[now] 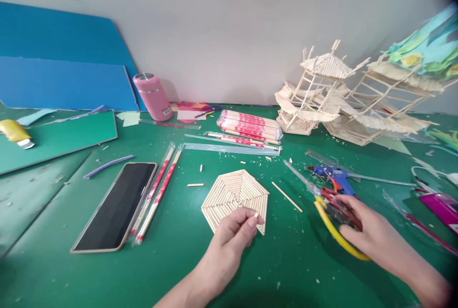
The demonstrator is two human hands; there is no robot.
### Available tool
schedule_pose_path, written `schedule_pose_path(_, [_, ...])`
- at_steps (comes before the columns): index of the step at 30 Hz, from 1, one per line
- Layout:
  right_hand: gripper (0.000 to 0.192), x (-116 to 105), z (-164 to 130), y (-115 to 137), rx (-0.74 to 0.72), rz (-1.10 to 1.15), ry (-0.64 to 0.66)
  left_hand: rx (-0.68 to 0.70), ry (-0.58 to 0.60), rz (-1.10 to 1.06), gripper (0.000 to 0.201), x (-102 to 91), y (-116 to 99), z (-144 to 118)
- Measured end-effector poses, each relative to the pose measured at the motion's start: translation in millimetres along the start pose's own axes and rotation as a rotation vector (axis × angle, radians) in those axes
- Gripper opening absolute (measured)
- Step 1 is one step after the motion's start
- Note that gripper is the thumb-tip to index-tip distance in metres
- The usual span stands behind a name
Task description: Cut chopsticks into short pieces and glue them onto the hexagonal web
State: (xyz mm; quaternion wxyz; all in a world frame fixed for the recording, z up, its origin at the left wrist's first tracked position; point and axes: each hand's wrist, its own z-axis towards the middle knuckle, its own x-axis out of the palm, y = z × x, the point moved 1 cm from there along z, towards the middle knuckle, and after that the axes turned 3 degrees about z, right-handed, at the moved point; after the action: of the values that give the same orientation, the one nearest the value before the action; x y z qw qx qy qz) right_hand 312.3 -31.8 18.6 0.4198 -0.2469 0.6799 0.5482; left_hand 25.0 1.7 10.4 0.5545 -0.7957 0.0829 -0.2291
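A flat polygonal panel of pale wooden sticks (pixel 222 203) lies on the green table in front of me. Over its lower right part, my left hand (pixel 234 231) is closed in a pinch on a short wooden stick piece (pixel 256 214); only its end shows between thumb and finger. To the right, my right hand (pixel 367 229) is closed around pliers (pixel 336 231) with a curved yellow handle and red parts, their jaws partly hidden. A blue glue gun (pixel 334 177) lies just beyond them. One loose thin stick (pixel 286 197) rests between the panel and the pliers.
A phone (pixel 116 208) and wrapped chopsticks (pixel 159 193) lie left. Behind are a pink flask (pixel 153 97), a chopstick bundle (pixel 249 126) and stick-built pagoda models (pixel 315 91). A yellow-handled cutter (pixel 16 131) lies on a green board (pixel 78 131). Scraps dot the table.
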Motion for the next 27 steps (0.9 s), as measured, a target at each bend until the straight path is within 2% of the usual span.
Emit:
schedule_pose_path(2, [0.044,2.1,-15.3,10.2,0.055,0.158,0.129,-0.004,0.001,-0.006,0.032,0.4,0.6,-0.6])
schedule_pose_path(4, [0.048,8.1,-30.0,22.3,0.068,0.253,0.175,-0.008,0.003,-0.013,0.033,0.5,1.3,-1.0])
schedule_pose_path(6, [0.048,16.6,-42.4,34.6,0.025,0.317,0.202,-0.004,0.008,-0.02,0.033,0.1,1.9,-1.2])
schedule_pose_path(8, [0.05,25.8,-51.8,44.4,-0.016,0.345,0.283,0.008,0.011,-0.021,0.033,-0.9,2.1,-1.2])
schedule_pose_path(10, [0.056,33.1,-57.6,50.2,-0.048,0.314,0.32,0.03,0.001,-0.009,0.032,-2.1,1.6,-1.1])
schedule_pose_path(13, [0.068,38.4,-61.4,51.7,-0.161,0.156,0.254,0.076,-0.036,0.023,0.029,-3.3,-0.3,-1.5])
schedule_pose_path(17, [0.073,41.6,-64.2,45.5,-0.314,-0.053,0.199,0.145,-0.051,0.031,0.023,-3.2,-2.6,-2.5])
schedule_pose_path(22, [0.072,47.0,-68.5,40.1,-0.317,-0.1,0.263,0.215,-0.03,0.038,0.016,-3.4,-3.0,-3.2])
schedule_pose_path(27, [0.071,48.1,-69.5,46.7,-0.275,-0.052,0.313,0.244,-0.014,0.109,0.014,-4.3,-0.7,-4.0])
